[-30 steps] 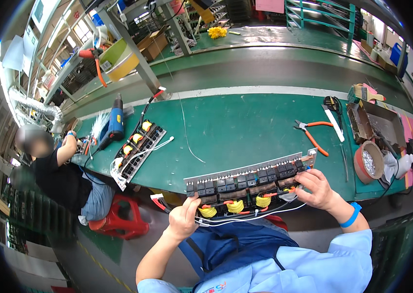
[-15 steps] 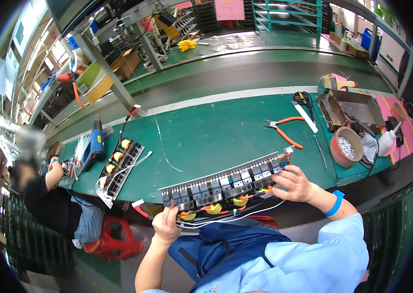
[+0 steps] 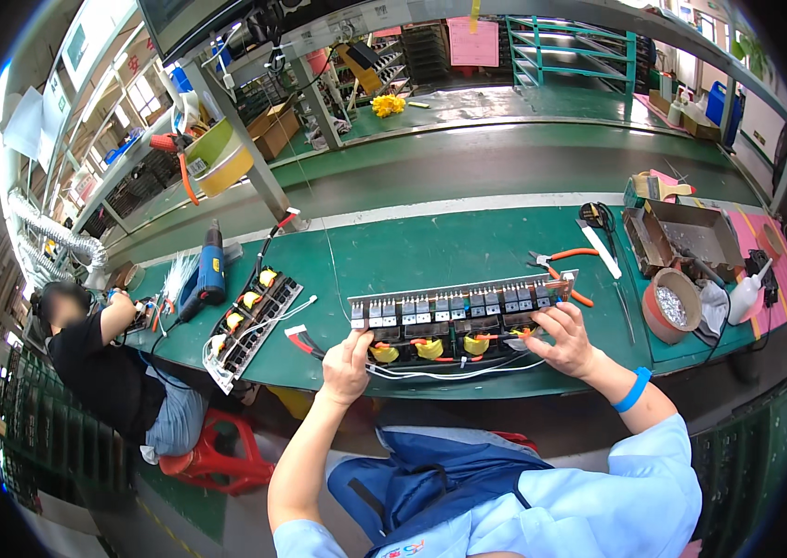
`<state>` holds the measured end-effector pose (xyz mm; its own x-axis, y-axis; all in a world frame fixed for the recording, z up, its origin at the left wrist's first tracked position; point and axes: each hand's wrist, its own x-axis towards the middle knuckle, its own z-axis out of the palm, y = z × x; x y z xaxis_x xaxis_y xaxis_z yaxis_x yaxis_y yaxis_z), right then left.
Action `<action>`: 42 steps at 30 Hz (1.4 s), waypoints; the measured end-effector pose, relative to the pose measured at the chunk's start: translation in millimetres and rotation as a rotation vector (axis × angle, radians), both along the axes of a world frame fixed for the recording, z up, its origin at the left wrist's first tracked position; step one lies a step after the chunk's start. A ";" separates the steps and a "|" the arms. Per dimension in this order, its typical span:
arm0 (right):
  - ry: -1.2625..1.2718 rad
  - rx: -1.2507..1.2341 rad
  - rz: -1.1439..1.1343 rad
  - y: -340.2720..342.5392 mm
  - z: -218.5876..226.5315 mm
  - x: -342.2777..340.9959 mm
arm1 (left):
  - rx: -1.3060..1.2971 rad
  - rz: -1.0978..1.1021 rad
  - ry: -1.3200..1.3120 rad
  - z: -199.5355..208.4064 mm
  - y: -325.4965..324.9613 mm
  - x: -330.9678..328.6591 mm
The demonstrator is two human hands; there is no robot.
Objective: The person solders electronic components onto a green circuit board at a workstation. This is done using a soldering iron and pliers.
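A long circuit board (image 3: 438, 342) lies level over the near edge of the green bench. It carries a row of black components along its far side, yellow-wrapped coils, orange sleeved leads and white wires along its near side. My left hand (image 3: 347, 368) pinches its left end between thumb and fingers, beside a thick red and black lead with a white connector (image 3: 297, 331). Its right end is gripped by my right hand (image 3: 564, 342), thumb toward the near side. Just beyond that end lie orange-handled cutters (image 3: 562, 255), partly covered by the board.
A second similar board (image 3: 250, 324) lies to the left, near a blue heat gun (image 3: 212, 272). At right stand a round tub of small metal parts (image 3: 670, 305), a brown metal tray (image 3: 691, 232) and a white squeeze bottle (image 3: 747, 296). A co-worker (image 3: 105, 363) sits at far left.
Both hands have carried the board away from my body, farther over the bench, and it now overlaps the cutters' handles. It sits more level than before. My view has shifted slightly.
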<state>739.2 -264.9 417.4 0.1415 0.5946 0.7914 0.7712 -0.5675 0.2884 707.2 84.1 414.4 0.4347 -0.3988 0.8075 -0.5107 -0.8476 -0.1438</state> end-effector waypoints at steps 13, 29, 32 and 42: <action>0.170 0.002 -0.025 3.7 -0.4 7.0 | -0.071 0.011 0.212 -3.0 0.2 23.6; 0.606 -0.053 0.134 3.8 40.5 56.8 | -0.048 -0.018 0.717 44.7 2.6 53.2; 0.942 -0.027 0.226 -1.0 63.1 66.2 | -0.208 -0.026 1.145 74.9 -1.3 54.9; 1.560 0.006 0.245 2.4 52.4 83.3 | -0.239 -0.002 1.633 79.7 2.0 70.2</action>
